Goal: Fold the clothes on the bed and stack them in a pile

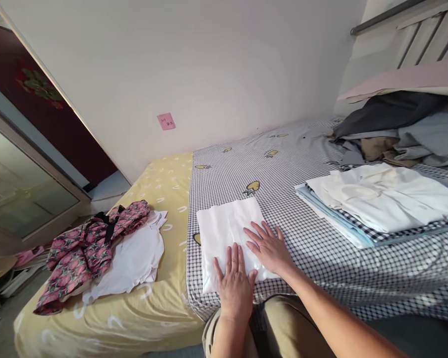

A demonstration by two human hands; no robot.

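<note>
The left hand (234,287) and right hand (272,249) lie flat, fingers spread, on folded white cloth (224,223), possibly a shirt.

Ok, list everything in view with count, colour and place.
Folded cloth: 1, white, under both hands
Checked sheet: 1, black-and-white, middle and right
Yellow sheet: 1, yellow, left
Floral garment: 1, pink and black, left
White clothing: count unclear, white, under floral garment
Folded stack: 1, white, blue and checked, right
Clothes heap: 1, grey and brown, behind stack
Pink layer: 1, pink, above heap
Rail: 1, grey, upper right
Note: 1, pink, on white wall
Panel: 1, dark red, upper left
Glass panel: 1, pale, left edge
Small items: several, mostly pale, far left
Trousers: 1 pair, tan, bottom
Left hand: 1, bare, on cloth
Right hand: 1, bare, on cloth
</note>
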